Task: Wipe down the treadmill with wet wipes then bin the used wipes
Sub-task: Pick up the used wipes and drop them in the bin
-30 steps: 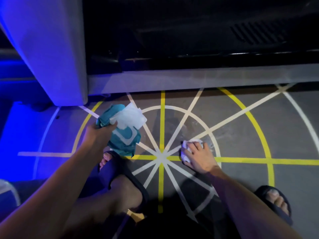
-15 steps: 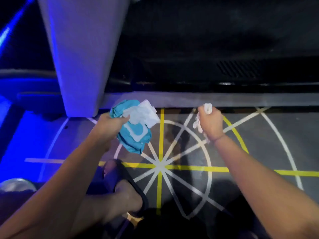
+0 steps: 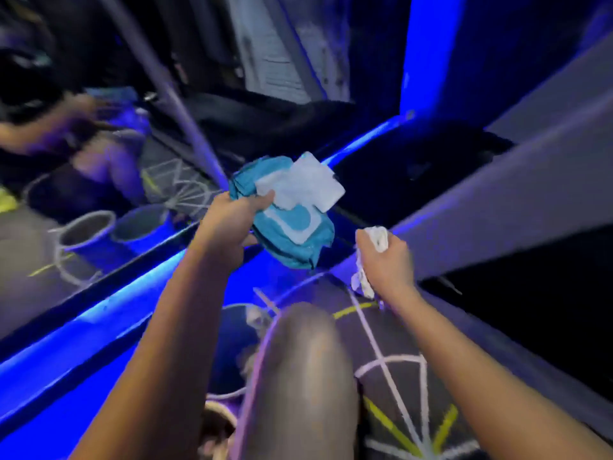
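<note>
My left hand (image 3: 232, 217) grips a teal pack of wet wipes (image 3: 288, 234) in mid-air, and its white flap (image 3: 305, 187) stands open. Fingers of my right hand (image 3: 386, 260) are curled round a crumpled white used wipe (image 3: 376, 239), whose tail hangs below the fist. Both hands hover above the floor, close to the grey treadmill frame (image 3: 497, 207) that runs diagonally at the right. Beside the frame lies the dark treadmill deck (image 3: 530, 293).
A mirror wall on the left, edged by a blue light strip (image 3: 99, 313), reflects a grey bin (image 3: 86, 234) and the room. My knee (image 3: 298, 376) fills the lower centre. A bin (image 3: 232, 343) with wipes inside sits partly behind it. White and yellow lines (image 3: 398, 376) mark the floor.
My right hand lifted the wipe off the floor and closed round it. The view swung left and up from the floor markings toward the mirror wall and bins. My left hand kept hold of the pack.
</note>
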{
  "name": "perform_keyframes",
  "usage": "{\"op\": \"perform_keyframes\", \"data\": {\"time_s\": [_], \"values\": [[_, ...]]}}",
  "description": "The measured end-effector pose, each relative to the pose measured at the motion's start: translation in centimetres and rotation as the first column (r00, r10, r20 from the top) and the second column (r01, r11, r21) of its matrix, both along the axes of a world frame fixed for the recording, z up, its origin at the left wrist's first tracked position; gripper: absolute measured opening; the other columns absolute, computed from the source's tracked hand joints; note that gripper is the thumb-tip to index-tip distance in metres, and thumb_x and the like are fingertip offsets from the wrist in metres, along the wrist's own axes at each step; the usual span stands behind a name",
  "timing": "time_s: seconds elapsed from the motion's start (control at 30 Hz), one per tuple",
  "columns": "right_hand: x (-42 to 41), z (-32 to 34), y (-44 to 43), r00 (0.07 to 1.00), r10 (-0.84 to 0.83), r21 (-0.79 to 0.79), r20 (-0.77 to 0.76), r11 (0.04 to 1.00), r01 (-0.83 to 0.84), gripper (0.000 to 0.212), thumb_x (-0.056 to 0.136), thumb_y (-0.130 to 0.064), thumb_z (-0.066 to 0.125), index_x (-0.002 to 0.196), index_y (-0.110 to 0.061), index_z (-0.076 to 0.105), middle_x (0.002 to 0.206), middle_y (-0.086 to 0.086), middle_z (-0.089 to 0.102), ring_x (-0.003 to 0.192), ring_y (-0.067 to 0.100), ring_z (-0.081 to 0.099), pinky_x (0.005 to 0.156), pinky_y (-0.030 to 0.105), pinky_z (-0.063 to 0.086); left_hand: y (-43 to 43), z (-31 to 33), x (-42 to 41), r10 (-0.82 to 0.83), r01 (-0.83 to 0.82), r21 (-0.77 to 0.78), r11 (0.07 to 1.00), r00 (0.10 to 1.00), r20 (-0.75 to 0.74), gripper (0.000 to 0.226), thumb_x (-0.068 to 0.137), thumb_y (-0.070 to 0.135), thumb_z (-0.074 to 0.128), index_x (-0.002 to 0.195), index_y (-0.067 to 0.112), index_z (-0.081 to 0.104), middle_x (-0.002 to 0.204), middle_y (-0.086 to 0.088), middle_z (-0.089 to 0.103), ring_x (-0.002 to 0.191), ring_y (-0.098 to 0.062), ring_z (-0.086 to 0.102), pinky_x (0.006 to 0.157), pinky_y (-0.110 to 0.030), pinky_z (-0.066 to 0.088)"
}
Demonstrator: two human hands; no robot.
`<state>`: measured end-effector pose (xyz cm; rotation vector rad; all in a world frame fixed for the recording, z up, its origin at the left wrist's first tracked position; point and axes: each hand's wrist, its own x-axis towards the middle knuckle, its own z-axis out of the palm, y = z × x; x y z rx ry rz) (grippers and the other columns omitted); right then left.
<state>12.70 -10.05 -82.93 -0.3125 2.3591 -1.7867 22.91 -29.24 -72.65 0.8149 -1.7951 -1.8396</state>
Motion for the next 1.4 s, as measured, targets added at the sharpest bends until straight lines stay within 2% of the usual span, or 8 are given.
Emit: {"op": "perform_keyframes", "data": {"time_s": [0.17,0.37,0.5,0.7,0.8,1.07,1.27,1.4], "values": [[1.0,5.8,-11.8,0.915,0.342,0.213,-0.213,0.93,-0.298,0.032,0.089,-0.044,0.055,0.07,-0.018,0.059,0.072,0.006,0.07,0.076,0.03,0.067,0.076,0.042,0.055,-7.5,0.3,7.2,0.353,-0.351,0.041,0.936,0.928,-0.121,0.021,0.099,0.003,0.066,0.117,0.012,0.071,0.094,-0.004,0.076,0.067,-0.01,0.074,0.059,-0.027,0.062],[6.9,-0.2,-20.0,0.807,0.591,0.467,0.016,0.709,-0.528,0.046,0.082,-0.05,0.047,0.08,-0.01,0.07,0.085,0.013,0.072,0.09,0.033,0.068,0.065,0.031,0.043,-10.9,-3.5,15.7,0.598,-0.591,0.141,0.794,0.801,-0.01,0.031,0.081,0.012,0.081,0.111,0.008,0.073,0.083,-0.004,0.073,0.072,-0.021,0.068,0.043,-0.02,0.053],[14.1,-8.4,-21.1,0.712,0.64,0.414,0.29,0.587,-0.696,0.056,0.075,-0.062,0.046,0.076,-0.009,0.063,0.086,0.007,0.073,0.087,0.029,0.069,0.081,0.03,0.049,-12.2,-5.7,19.0,0.642,-0.651,0.123,0.749,0.759,0.113,0.023,0.062,0.016,0.074,0.084,0.012,0.068,0.065,0.0,0.068,0.054,-0.017,0.063,0.044,-0.024,0.053],[22.6,-15.5,-20.3,0.494,0.731,0.275,0.47,0.41,-0.869,0.056,0.093,-0.065,0.046,0.108,-0.016,0.07,0.106,0.009,0.072,0.102,0.025,0.066,0.077,0.031,0.044,-13.0,-9.4,21.5,0.639,-0.678,0.047,0.733,0.711,0.292,0.026,0.081,-0.002,0.063,0.103,0.007,0.071,0.075,-0.011,0.066,0.039,-0.011,0.059,0.039,-0.02,0.047],[23.5,-15.7,-19.2,0.384,0.76,0.158,0.525,0.356,-0.921,0.069,0.085,-0.083,0.04,0.1,-0.019,0.06,0.084,0.001,0.06,0.077,0.017,0.056,0.069,0.033,0.04,-12.8,-10.2,22.0,0.643,-0.688,0.063,0.723,0.703,0.304,0.027,0.08,0.002,0.066,0.106,0.007,0.07,0.076,-0.01,0.065,0.041,-0.01,0.06,0.04,-0.019,0.048],[19.0,-15.5,-17.6,0.361,0.765,0.416,0.533,0.135,-0.899,0.064,0.103,-0.059,0.035,0.078,-0.01,0.067,0.087,0.015,0.07,0.079,0.032,0.066,0.053,0.024,0.04,-12.2,-9.9,19.1,0.592,-0.629,0.048,0.776,0.752,0.292,0.027,0.089,-0.006,0.059,0.108,0.008,0.07,0.076,-0.009,0.065,0.038,-0.008,0.06,0.038,-0.02,0.049],[13.7,-13.3,-15.7,0.523,0.76,0.534,0.385,0.278,-0.798,0.033,0.101,-0.038,0.051,0.083,-0.015,0.066,0.078,0.01,0.057,0.075,0.024,0.055,0.054,0.029,0.039,-10.5,-9.9,16.1,0.513,-0.55,0.101,0.829,0.819,0.257,0.014,0.087,0.0,0.066,0.097,0.009,0.069,0.074,-0.006,0.068,0.042,-0.009,0.062,0.041,-0.019,0.05],[6.7,-10.0,-12.0,0.767,0.525,0.367,0.368,0.676,-0.639,0.027,0.097,-0.025,0.053,0.071,-0.018,0.052,0.079,0.01,0.057,0.071,0.023,0.056,0.062,0.035,0.052,-8.6,-10.5,13.4,0.412,-0.434,0.218,0.874,0.9,0.141,0.006,0.091,0.009,0.071,0.094,0.014,0.069,0.069,0.003,0.074,0.057,-0.012,0.069,0.045,-0.02,0.053]]}}
